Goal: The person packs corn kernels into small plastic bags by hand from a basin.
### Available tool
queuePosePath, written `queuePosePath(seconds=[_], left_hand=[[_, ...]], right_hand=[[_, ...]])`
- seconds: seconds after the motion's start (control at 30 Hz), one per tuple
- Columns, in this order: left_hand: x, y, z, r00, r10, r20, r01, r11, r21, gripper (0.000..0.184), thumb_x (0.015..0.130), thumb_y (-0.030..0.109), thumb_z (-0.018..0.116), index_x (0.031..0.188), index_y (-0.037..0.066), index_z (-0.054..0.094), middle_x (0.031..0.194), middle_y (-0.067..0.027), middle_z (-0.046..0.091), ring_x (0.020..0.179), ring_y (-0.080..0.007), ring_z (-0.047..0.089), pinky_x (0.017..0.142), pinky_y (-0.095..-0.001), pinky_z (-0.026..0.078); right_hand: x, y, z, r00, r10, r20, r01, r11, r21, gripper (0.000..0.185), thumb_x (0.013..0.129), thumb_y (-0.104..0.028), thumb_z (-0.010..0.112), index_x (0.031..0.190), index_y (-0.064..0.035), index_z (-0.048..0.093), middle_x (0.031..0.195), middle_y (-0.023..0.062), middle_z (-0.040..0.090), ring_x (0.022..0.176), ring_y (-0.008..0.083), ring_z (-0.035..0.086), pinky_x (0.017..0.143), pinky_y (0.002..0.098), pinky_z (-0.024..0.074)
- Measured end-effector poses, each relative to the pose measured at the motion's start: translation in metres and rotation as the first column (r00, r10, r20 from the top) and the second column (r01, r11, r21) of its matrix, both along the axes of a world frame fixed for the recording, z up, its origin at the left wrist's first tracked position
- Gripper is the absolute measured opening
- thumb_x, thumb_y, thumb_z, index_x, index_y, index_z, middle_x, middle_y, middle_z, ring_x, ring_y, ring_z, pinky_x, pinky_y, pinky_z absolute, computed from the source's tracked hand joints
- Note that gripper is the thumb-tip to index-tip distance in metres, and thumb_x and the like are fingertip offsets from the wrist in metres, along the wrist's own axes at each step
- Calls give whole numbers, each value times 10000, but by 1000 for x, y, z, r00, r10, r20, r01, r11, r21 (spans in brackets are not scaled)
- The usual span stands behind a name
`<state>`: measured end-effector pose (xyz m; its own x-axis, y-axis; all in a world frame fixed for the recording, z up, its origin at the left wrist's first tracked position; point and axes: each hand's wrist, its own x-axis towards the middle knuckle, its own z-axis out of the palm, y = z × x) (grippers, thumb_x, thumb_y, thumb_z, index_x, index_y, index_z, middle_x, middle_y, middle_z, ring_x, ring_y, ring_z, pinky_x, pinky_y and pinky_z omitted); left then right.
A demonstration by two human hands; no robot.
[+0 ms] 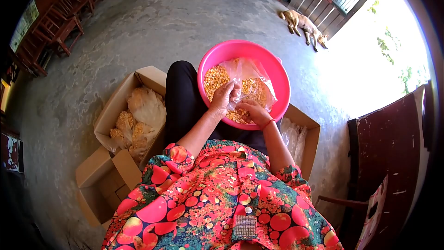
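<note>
A pink basin point(283, 76) rests on my lap with yellow-orange corn kernels point(215, 79) in it. Inside it lies a clear plastic bag point(264, 81), partly filled with kernels. My left hand point(224, 98) pinches the bag's near edge between thumb and fingers. Close beside it, my right hand point(255, 113) is low in the basin, fingers curled by the kernels at the near side of the bag. What those fingers hold is hidden from me.
Left of my legs, a cardboard box point(152, 78) holds several corn-filled bags point(138, 127), with an open box point(99, 176) nearer me. Another box point(311, 150) with clear plastic point(291, 136) stands right. A dog point(303, 23) lies near the bright doorway; wooden chairs point(60, 32) line the left wall.
</note>
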<state>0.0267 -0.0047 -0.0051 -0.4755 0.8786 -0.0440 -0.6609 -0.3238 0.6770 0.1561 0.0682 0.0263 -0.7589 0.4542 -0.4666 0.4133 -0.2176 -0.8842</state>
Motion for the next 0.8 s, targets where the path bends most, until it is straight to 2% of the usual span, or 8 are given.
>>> queuePosePath(seconds=[0.1, 0.43, 0.47, 0.5, 0.53, 0.6, 0.63, 0.8], left_hand=[[0, 0, 0, 1000, 14, -12, -14, 1000, -26, 205, 818, 227, 495, 790, 35, 559, 604, 25, 450, 517, -45, 395, 456, -163, 321], [0, 0, 1, 999, 17, -31, -17, 1000, -17, 223, 815, 247, 497, 776, 36, 560, 584, 32, 445, 506, -44, 393, 453, -169, 326], [-1, 0, 0, 999, 10, -48, -10, 1000, -14, 220, 819, 246, 492, 788, 37, 554, 591, 34, 449, 509, -44, 400, 459, -168, 333], [0, -1, 1, 999, 8, -49, -9, 1000, -14, 220, 819, 246, 492, 788, 37, 554, 591, 34, 449, 509, -44, 400, 459, -168, 333], [0, -1, 1, 999, 7, -40, -8, 1000, -25, 226, 815, 248, 497, 779, 33, 558, 586, 30, 449, 505, -45, 400, 451, -170, 333], [0, -2, 3, 999, 7, -32, -8, 999, -35, 232, 810, 250, 502, 771, 29, 562, 582, 27, 449, 502, -46, 401, 443, -173, 332], [1, -2, 4, 1000, -5, -22, 4, 1000, -27, 232, 811, 250, 501, 771, 30, 561, 583, 27, 451, 502, -47, 406, 439, -175, 335], [1, -3, 6, 1000, -2, -26, 1, 999, -36, 228, 811, 250, 499, 768, 34, 557, 585, 28, 454, 501, -48, 415, 431, -177, 339]], right_hand=[[0, 4, -11, 997, 71, 12, -70, 996, -56, 145, 762, -197, 512, 821, -68, 544, 615, -1, 466, 488, 75, 453, 405, 187, 370], [3, 34, -21, 901, -381, -208, 332, 913, -237, 169, 776, -106, 496, 908, -10, 540, 778, 50, 538, 688, 162, 535, 606, 274, 480], [3, 42, -20, 946, -44, -323, 221, 814, 538, 187, 769, -102, 507, 933, -19, 536, 801, 58, 539, 713, 176, 538, 633, 294, 476], [2, 48, -18, 951, 271, -151, 107, 170, 980, 210, 762, -98, 518, 959, -27, 533, 825, 66, 540, 738, 190, 540, 661, 314, 472], [0, 54, -15, 951, 269, -152, 108, 170, 979, 210, 762, -98, 518, 959, -27, 533, 825, 66, 540, 738, 190, 540, 661, 314, 472], [-8, 66, -9, 934, -24, -356, 271, 694, 667, 191, 738, -87, 534, 918, -31, 562, 804, 46, 549, 738, 165, 535, 683, 268, 448], [-10, 69, -8, 923, -106, -370, 306, 784, 540, 186, 731, -84, 538, 907, -32, 569, 799, 41, 552, 737, 159, 533, 689, 257, 442], [-15, 64, -4, 948, -255, -189, 318, 775, 547, 181, 736, -153, 532, 846, -23, 593, 730, 21, 575, 602, 116, 535, 533, 208, 427]])
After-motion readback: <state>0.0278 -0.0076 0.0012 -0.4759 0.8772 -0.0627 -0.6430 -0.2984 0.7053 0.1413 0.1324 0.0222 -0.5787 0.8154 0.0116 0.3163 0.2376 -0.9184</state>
